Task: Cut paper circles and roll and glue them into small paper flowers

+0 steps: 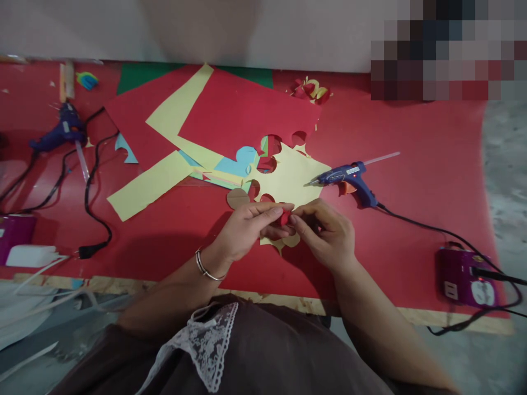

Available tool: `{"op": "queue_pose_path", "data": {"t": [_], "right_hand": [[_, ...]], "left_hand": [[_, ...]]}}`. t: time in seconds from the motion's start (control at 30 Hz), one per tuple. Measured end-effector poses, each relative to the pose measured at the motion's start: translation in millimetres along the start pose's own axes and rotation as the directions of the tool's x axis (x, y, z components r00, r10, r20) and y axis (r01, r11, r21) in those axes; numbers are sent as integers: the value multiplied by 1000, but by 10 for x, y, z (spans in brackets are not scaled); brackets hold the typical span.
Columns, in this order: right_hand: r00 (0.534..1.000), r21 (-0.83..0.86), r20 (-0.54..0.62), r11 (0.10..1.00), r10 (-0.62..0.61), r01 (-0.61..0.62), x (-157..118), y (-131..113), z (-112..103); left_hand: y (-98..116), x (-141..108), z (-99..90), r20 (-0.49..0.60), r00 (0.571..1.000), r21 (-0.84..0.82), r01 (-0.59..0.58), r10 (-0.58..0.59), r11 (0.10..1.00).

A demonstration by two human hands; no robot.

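Observation:
Between my two hands is a small red paper piece, low over the near part of the table. My left hand, with a bangle at the wrist, has its thumb and fingers closed on the piece. From the right, my right hand pinches at the piece's edge; its lower fingers are curled. Just beyond the hands lies a cream sheet with scalloped cut-outs. A blue glue gun rests with its nozzle over that sheet. Beside my left hand is a brown cardboard disc.
Large red sheets and yellow strips cover the middle of the red table. Another glue gun lies at the left among black cords. A purple power box sits at the right edge. Paper scraps lie at the back.

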State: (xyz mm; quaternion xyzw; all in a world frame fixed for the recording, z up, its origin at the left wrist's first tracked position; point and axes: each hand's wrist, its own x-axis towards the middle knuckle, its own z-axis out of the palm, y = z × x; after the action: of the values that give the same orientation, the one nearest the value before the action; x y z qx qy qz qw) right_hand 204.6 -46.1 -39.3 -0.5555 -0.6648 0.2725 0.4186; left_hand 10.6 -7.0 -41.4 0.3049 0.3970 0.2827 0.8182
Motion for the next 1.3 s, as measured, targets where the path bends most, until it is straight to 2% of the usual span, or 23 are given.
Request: {"op": "queue_pose_path", "data": {"t": [0.13,0.37,0.63,0.9,1.13,1.3], "right_hand": [[1000,-9,0,1000,-8,8,-6,-8,-12],[999,32,-3,999,-41,41,-5,-15,-25],[998,-6,-1,998,-59,59,-17,17,-15],[999,-44,1,998,-41,41,-10,10,-7],[998,-53,-18,997,-57,56,-12,-9,-1],[999,-29,-41,999,-22,21,-18,-3,1]], "left_hand": [[40,34,-23,43,994,-156,103,-97,982],[74,39,-56,76,980,-227,197,-184,954],[-10,10,-3,25,998,-150,56,-53,987],[-82,-29,65,-47,998,-26,-35,34,999],[-135,-33,119,-123,977,152,-154,174,976],[-155,-34,136,-143,964,163,-200,223,966]]}}
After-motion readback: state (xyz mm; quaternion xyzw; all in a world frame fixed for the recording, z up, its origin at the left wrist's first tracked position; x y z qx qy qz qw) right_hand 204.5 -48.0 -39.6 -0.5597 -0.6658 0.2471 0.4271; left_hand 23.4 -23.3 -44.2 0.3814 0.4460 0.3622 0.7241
